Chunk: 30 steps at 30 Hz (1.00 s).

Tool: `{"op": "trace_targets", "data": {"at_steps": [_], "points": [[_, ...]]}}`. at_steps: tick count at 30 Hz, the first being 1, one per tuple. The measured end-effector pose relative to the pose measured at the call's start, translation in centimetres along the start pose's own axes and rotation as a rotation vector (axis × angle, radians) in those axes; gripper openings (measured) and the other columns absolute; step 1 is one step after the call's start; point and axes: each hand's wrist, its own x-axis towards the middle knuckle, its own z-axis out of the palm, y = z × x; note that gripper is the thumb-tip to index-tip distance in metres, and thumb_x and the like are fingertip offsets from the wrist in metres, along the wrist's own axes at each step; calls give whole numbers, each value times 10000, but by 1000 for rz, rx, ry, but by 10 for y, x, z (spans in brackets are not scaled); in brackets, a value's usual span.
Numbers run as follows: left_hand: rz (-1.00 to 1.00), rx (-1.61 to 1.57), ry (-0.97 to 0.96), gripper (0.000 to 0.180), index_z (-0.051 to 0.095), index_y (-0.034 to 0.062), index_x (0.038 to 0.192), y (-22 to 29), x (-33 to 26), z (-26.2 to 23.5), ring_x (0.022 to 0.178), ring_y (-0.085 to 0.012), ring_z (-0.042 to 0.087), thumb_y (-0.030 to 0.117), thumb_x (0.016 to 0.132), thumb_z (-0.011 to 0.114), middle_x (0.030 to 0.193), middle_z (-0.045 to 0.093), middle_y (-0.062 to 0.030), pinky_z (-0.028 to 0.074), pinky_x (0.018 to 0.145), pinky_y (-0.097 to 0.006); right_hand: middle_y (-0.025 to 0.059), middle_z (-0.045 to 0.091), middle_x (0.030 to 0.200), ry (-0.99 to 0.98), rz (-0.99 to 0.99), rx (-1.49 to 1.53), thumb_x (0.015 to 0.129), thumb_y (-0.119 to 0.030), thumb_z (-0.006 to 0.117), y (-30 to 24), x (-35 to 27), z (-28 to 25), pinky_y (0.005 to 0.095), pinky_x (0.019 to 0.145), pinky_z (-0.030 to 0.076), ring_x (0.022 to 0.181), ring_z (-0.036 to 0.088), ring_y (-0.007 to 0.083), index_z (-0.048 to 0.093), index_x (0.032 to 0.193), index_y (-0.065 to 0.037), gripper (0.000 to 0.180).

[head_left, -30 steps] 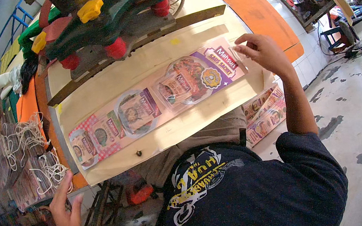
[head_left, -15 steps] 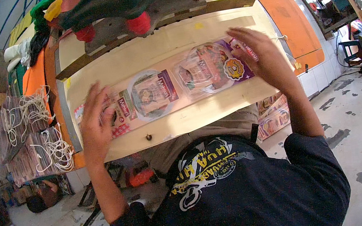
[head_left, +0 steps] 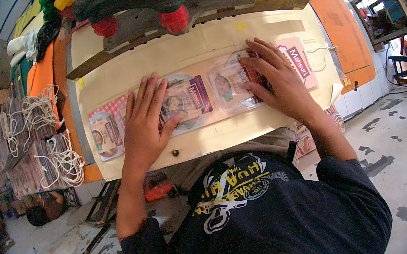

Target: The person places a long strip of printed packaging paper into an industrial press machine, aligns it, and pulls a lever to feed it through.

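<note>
A long printed strip [head_left: 204, 98] with food pictures and a red checked left end lies across the cream sheet [head_left: 196, 146] in front of me. Clear, shiny plastic seems to cover part of it. My left hand [head_left: 145, 125] rests palm down on its left half, fingers stretched out. Farther right, my right hand [head_left: 278, 81] lies over the strip with its fingers spread, hiding part of the print. Neither hand grips anything.
Beyond the strip runs a long metal bar [head_left: 228, 14], below a dark green machine part with red fittings [head_left: 174, 20]. Bundles of printed packs [head_left: 16, 178] with white cords [head_left: 43, 111] stand at left. An orange surface [head_left: 347, 47] borders the right side.
Both hands have come inward onto the strip, the left moving right and the right slightly left. Different print shows at the right end: pale pink instead of purple with an orange badge.
</note>
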Motion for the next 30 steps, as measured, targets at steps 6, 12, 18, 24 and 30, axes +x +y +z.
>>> {"op": "trace_targets", "data": {"at_steps": [6,12,18,24,30], "points": [[-8,3,28,736,398,85,1516,3,0,2,1493,-332,281,479,925,591,1595,343,-135,189,1210,-541,137,644,1128,-5,69,164,898,-125,690,-12,-4,-1,382,931,481,1084,595,289,649,1121,-13,253],[1,6,53,720,414,76,1507,2,-2,3,1481,-336,307,455,927,612,1580,369,-141,212,1198,-547,97,667,1063,-114,374,739,944,-128,669,-20,0,-1,305,784,510,907,655,176,561,1229,-37,319],[-3,-2,75,709,428,69,1496,3,-2,2,1473,-328,327,460,933,614,1569,387,-146,230,1191,-545,97,666,1052,-121,450,1041,942,-128,686,-33,11,-5,285,764,509,901,654,146,448,1386,-65,507],[-1,6,77,716,431,67,1492,1,-2,4,1471,-325,331,472,931,616,1562,395,-150,236,1191,-541,83,669,1032,-231,480,1079,930,-94,678,-19,17,0,269,797,519,918,657,147,434,1416,-66,544],[-2,4,82,715,438,74,1489,1,-2,3,1474,-318,326,472,925,623,1563,395,-142,234,1196,-537,71,664,1027,-108,543,1225,926,-74,671,-20,17,5,255,774,524,891,647,125,461,1392,-56,511]]}}
